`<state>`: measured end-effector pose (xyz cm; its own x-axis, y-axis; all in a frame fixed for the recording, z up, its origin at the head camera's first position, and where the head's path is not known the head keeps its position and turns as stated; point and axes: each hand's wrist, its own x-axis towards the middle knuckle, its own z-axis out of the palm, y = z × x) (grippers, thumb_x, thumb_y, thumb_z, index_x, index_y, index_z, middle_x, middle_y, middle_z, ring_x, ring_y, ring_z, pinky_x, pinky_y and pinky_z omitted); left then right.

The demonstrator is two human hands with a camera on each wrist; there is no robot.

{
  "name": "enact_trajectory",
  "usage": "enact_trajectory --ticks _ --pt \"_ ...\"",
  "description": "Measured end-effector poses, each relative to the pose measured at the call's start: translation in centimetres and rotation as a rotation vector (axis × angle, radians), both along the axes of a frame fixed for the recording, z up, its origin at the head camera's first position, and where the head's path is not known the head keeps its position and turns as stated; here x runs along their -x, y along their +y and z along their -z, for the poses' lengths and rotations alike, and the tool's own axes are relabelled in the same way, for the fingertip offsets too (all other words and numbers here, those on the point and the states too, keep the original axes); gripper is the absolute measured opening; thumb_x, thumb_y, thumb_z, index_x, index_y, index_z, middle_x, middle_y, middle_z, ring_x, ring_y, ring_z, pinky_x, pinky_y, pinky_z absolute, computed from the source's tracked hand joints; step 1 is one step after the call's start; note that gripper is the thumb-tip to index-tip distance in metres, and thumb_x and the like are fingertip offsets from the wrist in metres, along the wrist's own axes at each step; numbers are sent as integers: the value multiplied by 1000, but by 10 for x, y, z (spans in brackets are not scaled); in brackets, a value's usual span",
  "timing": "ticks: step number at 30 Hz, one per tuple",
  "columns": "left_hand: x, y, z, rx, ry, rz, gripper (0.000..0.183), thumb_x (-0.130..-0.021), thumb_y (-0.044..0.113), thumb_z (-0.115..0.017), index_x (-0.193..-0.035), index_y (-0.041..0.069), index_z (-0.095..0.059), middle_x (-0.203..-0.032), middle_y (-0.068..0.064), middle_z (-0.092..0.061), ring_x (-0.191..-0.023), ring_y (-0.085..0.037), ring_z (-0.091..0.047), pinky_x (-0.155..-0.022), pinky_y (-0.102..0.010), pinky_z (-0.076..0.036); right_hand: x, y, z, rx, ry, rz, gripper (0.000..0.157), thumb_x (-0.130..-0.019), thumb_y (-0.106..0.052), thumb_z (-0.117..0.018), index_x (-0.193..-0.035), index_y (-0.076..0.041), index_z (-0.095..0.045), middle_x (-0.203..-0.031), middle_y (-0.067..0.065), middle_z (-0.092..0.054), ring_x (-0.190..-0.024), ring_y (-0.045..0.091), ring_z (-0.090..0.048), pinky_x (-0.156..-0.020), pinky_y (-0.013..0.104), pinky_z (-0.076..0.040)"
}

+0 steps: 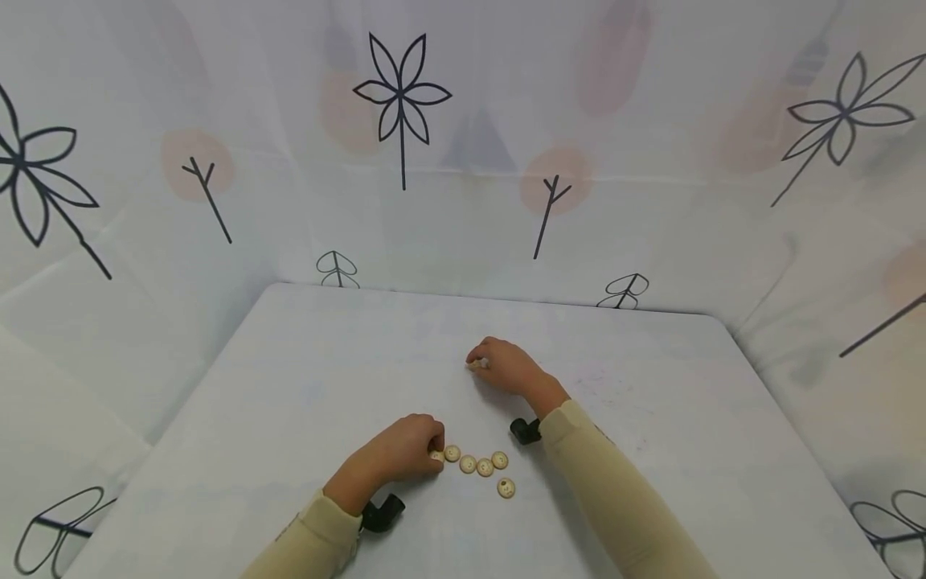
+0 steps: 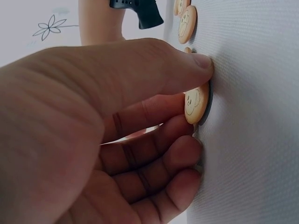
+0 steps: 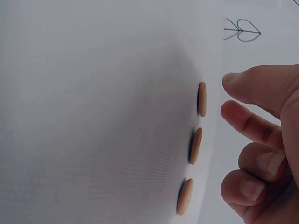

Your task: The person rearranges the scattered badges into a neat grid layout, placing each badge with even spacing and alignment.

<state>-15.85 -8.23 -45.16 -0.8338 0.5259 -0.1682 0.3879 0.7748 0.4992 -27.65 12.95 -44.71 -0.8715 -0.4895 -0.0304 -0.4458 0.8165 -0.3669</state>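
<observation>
Near the front middle of the table, my left hand (image 1: 405, 446) pinches a small round wooden disc (image 2: 195, 105) between thumb and index finger, low against the table surface. A simple face is drawn on the disc. Farther back, my right hand (image 1: 510, 366) hovers just over the table. In the right wrist view its thumb and index fingertips stand apart with nothing between them, while other fingers bend inward. Beside these fingertips three similar wooden discs (image 3: 195, 146) lie in a row. The head view leaves them mostly hidden behind the hand.
More round wooden discs (image 1: 485, 467) lie in a loose, curved line right of my left hand. One disc (image 1: 506, 487) sits apart, closer to the front. The white table (image 1: 311, 386) is bordered by a patterned cloth (image 1: 463, 233) at the back and sides.
</observation>
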Motion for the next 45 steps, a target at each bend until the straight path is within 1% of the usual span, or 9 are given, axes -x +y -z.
enact_trajectory --ticks 9,17,22,29,35,41,45 --pt "0 -2 2 1 -6 2 11 -78 16 -72 -78 16 -61 -69 7 -50 -67 -9 -45 -62 -25 -38 -11 -1 -5 31 5 -17 22 -95 -20 -59 -113 -16 -70 -118 3 -63 -114 23 -60 -99 41 -46" --pt "-2 -2 1 1 -16 1 11 -78 17 -73 -79 15 -61 -71 7 -50 -68 -9 -45 -64 -25 -39 -24 -1 -6 26 3 -44 22 -94 -19 -60 -114 -16 -70 -116 2 -63 -111 21 -61 -97 40 -47" --pt "-3 -2 1 3 -26 -6 12 -78 17 -73 -80 15 -62 -70 7 -51 -68 -9 -46 -64 -25 -39 -32 -1 -9 23 -11 -52 22 -94 -19 -61 -114 -16 -70 -117 2 -63 -112 21 -60 -98 40 -47" --pt "-4 -1 0 1 -13 -2 12 -78 17 -74 -79 15 -62 -69 7 -51 -66 -8 -46 -62 -24 -39 -39 -1 -8 22 6 -105 21 -94 -20 -61 -114 -15 -69 -118 3 -63 -113 22 -61 -99 40 -47" --pt "-4 0 -1 -1 -13 -6 13 -79 17 -74 -78 15 -62 -69 7 -51 -66 -9 -46 -62 -25 -39 -44 0 -8 22 21 -121 21 -94 -21 -62 -113 -16 -70 -119 2 -63 -117 22 -59 -100 41 -45" --pt "-3 0 1 -3 -27 -10 12 -79 17 -74 -79 15 -62 -69 6 -52 -67 -10 -46 -62 -25 -40 -49 0 -8 12 -3 -120 23 -94 -22 -62 -115 -16 -70 -121 2 -63 -122 21 -56 -105 41 -42" --pt "-2 1 1 -6 -27 -9 12 -79 16 -74 -79 15 -62 -70 6 -52 -66 -10 -46 -62 -25 -40 -52 1 -9 21 -18 -133 23 -93 -21 -63 -114 -15 -70 -119 1 -65 -124 21 -55 -106 39 -41"
